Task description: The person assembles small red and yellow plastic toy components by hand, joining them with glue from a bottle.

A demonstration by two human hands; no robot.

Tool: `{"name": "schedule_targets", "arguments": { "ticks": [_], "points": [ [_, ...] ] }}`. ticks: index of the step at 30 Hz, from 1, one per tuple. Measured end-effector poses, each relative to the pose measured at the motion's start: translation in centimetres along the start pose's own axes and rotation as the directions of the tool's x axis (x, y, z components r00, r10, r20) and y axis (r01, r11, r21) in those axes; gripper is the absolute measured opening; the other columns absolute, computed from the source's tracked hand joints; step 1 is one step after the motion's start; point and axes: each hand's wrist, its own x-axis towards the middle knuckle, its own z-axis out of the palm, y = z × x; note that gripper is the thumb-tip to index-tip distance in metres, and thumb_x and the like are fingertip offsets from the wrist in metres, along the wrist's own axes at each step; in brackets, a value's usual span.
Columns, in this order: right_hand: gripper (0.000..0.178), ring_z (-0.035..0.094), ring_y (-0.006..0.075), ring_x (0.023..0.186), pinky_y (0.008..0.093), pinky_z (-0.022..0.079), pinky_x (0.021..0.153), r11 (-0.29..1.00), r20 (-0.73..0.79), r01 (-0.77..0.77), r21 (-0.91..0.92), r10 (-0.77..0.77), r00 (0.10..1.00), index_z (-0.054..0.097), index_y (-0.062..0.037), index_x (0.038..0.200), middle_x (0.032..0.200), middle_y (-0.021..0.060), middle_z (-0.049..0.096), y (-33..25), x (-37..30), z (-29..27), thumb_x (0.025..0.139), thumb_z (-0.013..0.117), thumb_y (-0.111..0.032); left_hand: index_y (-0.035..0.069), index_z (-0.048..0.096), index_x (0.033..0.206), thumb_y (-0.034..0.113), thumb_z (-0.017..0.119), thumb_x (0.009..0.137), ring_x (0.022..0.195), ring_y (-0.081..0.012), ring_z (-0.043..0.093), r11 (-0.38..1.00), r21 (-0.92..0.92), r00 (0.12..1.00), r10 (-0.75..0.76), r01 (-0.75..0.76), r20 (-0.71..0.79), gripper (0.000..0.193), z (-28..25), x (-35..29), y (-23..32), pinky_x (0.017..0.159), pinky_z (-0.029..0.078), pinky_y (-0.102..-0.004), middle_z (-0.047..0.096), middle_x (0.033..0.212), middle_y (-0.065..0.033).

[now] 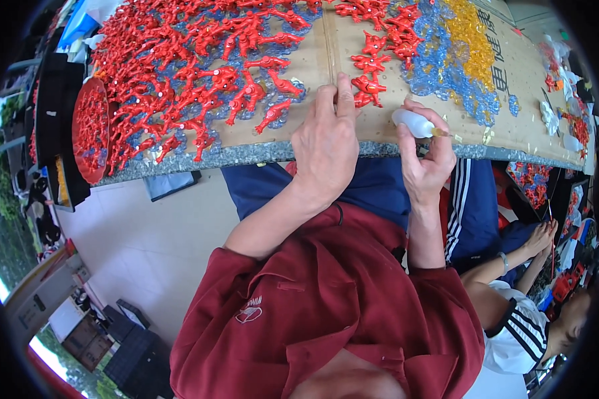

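My left hand (326, 139) rests on the cardboard-covered table (313, 63), fingertips pressing on a small red plastic figure (366, 90) near the table edge. My right hand (427, 156) grips a small white squeeze bottle (414, 124) with an amber nozzle pointing right, just right of that figure. Several red figures (199, 73) on clear blue bases lie spread across the left of the cardboard. Another row of red figures (379, 33) runs up the middle.
A heap of clear blue bases (446, 73) and yellow pieces (469, 33) lies at the right. A red tray (90, 130) of red parts leans at the table's left end. A seated person (526, 312) in a white striped shirt works at lower right.
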Motion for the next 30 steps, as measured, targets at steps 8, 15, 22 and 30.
{"name": "schedule_targets", "arguments": {
  "ticks": [8, 15, 22, 30],
  "points": [
    [0.032, 0.062, 0.0154, 0.083, 0.0248, 0.048, 0.072, 0.983, 0.049, -0.097, 0.156, 0.09, 0.995, 0.052, 0.002, 0.107, 0.096, 0.0126, 0.064, -0.4, -0.3, -0.3, 0.077, 0.064, -0.003, 0.001, 0.055, 0.102, 0.002, 0.062, 0.075, 0.063, -0.0224, 0.057, 0.956, -0.192, 0.97, 0.196, -0.221, -0.142, 0.028, 0.5, -0.3, -1.0, 0.059, 0.046, -0.0303, 0.057, 0.088, -0.0089],
    [0.037, 0.06, 0.0157, 0.075, 0.0245, 0.047, 0.068, 0.975, 0.041, -0.134, 0.178, 0.128, 0.991, 0.054, 0.0054, 0.104, 0.089, 0.014, 0.063, -2.7, -1.8, -3.0, 0.073, 0.07, -0.007, 0.002, 0.051, 0.104, 0.005, 0.056, 0.085, 0.076, -0.0161, 0.058, -0.112, -0.815, 0.821, 0.017, 0.569, 0.571, 0.02, -1.2, -4.2, -2.5, 0.066, 0.047, -0.0269, 0.058, 0.091, -0.0066],
    [0.037, 0.052, 0.0151, 0.055, 0.0247, 0.038, 0.05, 0.98, 0.213, 0.094, 0.178, -0.132, 0.968, 0.063, 0.0061, 0.088, 0.07, 0.0098, 0.062, -4.5, -0.2, -3.6, 0.057, 0.079, -0.007, 0.006, 0.048, 0.111, 0.012, 0.051, 0.089, 0.079, -0.0149, 0.05, -0.743, -0.408, 0.775, 0.23, 0.53, 0.588, 0.023, -0.1, -5.3, -3.7, 0.071, 0.041, -0.0255, 0.052, 0.094, -0.007],
    [0.035, 0.048, 0.0158, 0.057, 0.0262, 0.037, 0.053, 0.995, 0.251, -0.032, 0.09, 0.008, 0.968, 0.064, 0.0075, 0.087, 0.067, 0.0091, 0.059, -5.3, -0.9, -3.4, 0.059, 0.075, -0.01, 0.006, 0.048, 0.109, 0.013, 0.051, 0.089, 0.079, -0.0147, 0.05, -0.755, -0.384, 0.764, 0.231, 0.532, 0.602, 0.021, -0.2, -5.3, -3.6, 0.071, 0.041, -0.0257, 0.052, 0.094, -0.0074]
  ]
}}
